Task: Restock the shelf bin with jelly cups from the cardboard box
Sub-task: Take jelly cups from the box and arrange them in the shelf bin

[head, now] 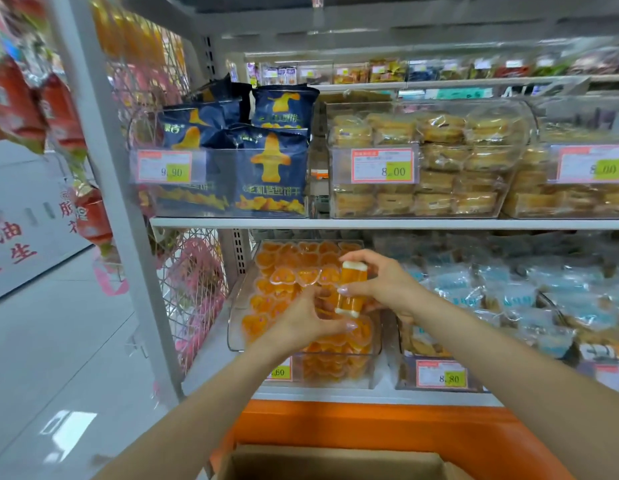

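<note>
A clear shelf bin [233, 320] on the lower shelf is heaped with orange heart-shaped jelly cups [287, 275]. Both hands hover over the bin's middle. My right hand [380, 284] grips two orange jelly cups [351, 289] stacked end to end, their white lids facing out. My left hand [306, 320] sits just below and left of them, its curled fingers holding loose jelly cups at the pile. The open cardboard box [329, 462] is at the bottom edge, below my arms; its inside is dark.
A price tag [280, 370] fronts the bin. To its right is a bin of blue-wrapped snacks [509, 299]. The shelf above [370, 223] carries navy biscuit bags [266, 168] and clear boxes of cakes [429, 161]. A white shelf post [128, 237] stands left; tiled floor [59, 341] beyond.
</note>
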Demonstrator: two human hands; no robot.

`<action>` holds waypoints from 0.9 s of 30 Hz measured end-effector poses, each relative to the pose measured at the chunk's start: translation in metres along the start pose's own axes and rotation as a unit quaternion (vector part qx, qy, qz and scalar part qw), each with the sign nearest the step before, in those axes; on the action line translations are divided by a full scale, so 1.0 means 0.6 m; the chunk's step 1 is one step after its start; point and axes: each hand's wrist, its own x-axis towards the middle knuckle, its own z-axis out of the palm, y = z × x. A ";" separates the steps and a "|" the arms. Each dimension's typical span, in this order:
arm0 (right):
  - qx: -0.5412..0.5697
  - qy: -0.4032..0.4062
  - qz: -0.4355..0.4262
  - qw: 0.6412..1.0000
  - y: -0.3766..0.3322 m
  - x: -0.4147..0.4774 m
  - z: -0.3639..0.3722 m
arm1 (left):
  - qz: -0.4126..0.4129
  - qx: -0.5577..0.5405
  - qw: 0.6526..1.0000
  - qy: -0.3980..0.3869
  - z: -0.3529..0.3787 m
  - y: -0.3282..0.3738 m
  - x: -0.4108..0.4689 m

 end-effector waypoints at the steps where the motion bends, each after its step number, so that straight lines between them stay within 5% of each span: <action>1: 0.005 0.002 -0.003 1.000 0.000 0.002 0.006 | 0.005 0.005 1.000 0.026 0.006 -0.002 0.002; 13: 0.006 0.064 -0.078 0.995 0.006 0.023 0.042 | 0.028 0.008 0.993 0.112 -0.024 -0.022 -0.002; 16: -0.117 0.111 -0.104 0.981 0.012 0.031 0.021 | 0.028 0.043 0.989 0.135 -0.059 -0.033 -0.005; 21: -0.496 0.086 -0.073 0.861 0.050 0.014 0.018 | 0.032 0.079 0.984 0.153 -0.099 -0.044 -0.006; 27: -0.623 0.062 -0.089 0.775 0.081 0.014 0.037 | 0.023 0.038 0.988 0.149 -0.099 -0.057 0.004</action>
